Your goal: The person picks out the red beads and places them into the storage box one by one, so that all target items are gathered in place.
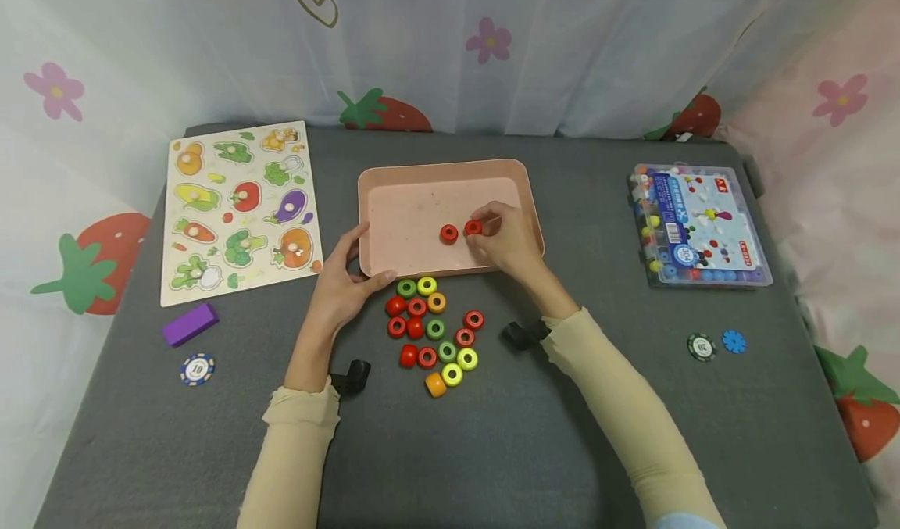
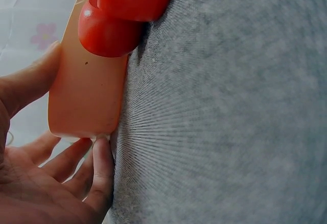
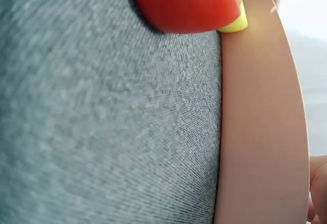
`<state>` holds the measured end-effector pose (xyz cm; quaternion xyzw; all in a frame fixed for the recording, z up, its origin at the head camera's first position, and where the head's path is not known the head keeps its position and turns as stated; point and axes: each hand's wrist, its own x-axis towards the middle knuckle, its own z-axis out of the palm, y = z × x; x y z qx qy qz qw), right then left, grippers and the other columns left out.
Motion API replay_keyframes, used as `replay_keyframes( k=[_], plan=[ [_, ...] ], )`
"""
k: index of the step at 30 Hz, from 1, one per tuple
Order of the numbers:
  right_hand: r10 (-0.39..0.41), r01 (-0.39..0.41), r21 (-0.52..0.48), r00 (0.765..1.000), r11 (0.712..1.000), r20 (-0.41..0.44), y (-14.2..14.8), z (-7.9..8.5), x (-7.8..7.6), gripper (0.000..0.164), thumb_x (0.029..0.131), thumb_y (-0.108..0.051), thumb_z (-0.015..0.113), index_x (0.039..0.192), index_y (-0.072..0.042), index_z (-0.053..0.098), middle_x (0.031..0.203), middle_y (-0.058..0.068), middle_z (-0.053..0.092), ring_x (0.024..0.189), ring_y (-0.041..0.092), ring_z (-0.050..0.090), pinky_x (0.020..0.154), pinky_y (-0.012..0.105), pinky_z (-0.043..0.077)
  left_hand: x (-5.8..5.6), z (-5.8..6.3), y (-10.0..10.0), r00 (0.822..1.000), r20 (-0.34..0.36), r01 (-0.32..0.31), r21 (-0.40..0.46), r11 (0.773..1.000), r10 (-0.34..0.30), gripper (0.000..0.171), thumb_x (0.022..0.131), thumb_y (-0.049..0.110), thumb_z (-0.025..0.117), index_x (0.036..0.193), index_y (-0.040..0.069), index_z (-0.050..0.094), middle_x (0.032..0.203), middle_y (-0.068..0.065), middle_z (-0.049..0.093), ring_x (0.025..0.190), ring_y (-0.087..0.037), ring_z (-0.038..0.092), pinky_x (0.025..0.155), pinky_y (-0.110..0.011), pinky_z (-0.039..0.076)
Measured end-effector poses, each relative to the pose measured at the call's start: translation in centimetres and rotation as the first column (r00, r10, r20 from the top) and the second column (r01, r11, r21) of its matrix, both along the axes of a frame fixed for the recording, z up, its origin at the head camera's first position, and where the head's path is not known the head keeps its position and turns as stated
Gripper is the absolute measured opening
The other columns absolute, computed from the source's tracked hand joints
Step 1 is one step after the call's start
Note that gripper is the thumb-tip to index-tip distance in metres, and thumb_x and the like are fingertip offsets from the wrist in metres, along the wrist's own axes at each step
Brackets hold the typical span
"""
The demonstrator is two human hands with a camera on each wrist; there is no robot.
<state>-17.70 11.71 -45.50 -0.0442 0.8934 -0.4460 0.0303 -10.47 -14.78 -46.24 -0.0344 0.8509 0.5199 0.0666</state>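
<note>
A shallow pink tray (image 1: 422, 193) lies at the middle of the table. My left hand (image 1: 341, 291) holds its near left corner, the thumb along the front rim and the fingers against the left side; the left wrist view shows this grip on the tray wall (image 2: 89, 96). Inside the tray, my right hand (image 1: 512, 241) pinches a red bead (image 1: 473, 227) between thumb and fingertips, low over the tray floor. Another red bead (image 1: 448, 234) with a hole sits just left of it. In the right wrist view the tray wall hides most of the right hand (image 3: 319, 188).
Several red, green, yellow and orange beads (image 1: 435, 329) lie before the tray. At left are a vegetable puzzle board (image 1: 232, 177), a purple block (image 1: 191, 325) and a chip (image 1: 198, 369). At right are a lidded bead box (image 1: 703, 228), a dark chip (image 1: 701, 347) and a blue disc (image 1: 734, 341).
</note>
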Motion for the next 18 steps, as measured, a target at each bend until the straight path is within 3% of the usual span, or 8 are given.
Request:
replay_keyframes(
  k=[7, 13, 18],
  plan=[
    [0.008, -0.007, 0.013, 0.998, 1.0, -0.059, 0.2, 0.0, 0.4, 0.026, 0.081, -0.003, 0.08, 0.105, -0.004, 0.071, 0.097, 0.013, 0.065, 0.087, 0.025, 0.061, 0.073, 0.032, 0.046, 0.0, 0.0, 0.0, 1.0, -0.003, 0.003, 0.009, 1.0, -0.003, 0.088, 0.086, 0.023, 0.081, 0.158, 0.021, 0.03, 0.146, -0.016, 0.05, 0.095, -0.03, 0.06, 0.072, -0.022, 0.048],
    [0.154, -0.16, -0.02, 0.972, 0.987, -0.177, 0.5, 0.6, 1.4, 0.031, 0.081, -0.004, 0.081, 0.109, -0.002, 0.07, 0.104, 0.016, 0.063, 0.093, 0.031, 0.059, 0.078, 0.039, 0.048, 0.0, 0.0, 0.0, 1.0, -0.002, 0.004, 0.008, 1.0, -0.004, 0.088, 0.086, 0.024, 0.081, 0.158, 0.021, 0.03, 0.147, -0.016, 0.049, 0.096, -0.03, 0.06, 0.073, -0.024, 0.049],
    [0.261, -0.276, -0.072, 0.951, 0.958, -0.167, 0.1, 2.0, 3.2, 0.031, 0.083, -0.006, 0.08, 0.111, -0.004, 0.069, 0.107, 0.014, 0.065, 0.099, 0.031, 0.058, 0.082, 0.042, 0.047, 0.0, -0.1, 0.0, 1.0, 0.0, 0.001, 0.012, 1.0, -0.001, 0.088, 0.086, 0.024, 0.081, 0.158, 0.021, 0.03, 0.147, -0.015, 0.049, 0.092, -0.03, 0.061, 0.072, -0.023, 0.049]
  ],
)
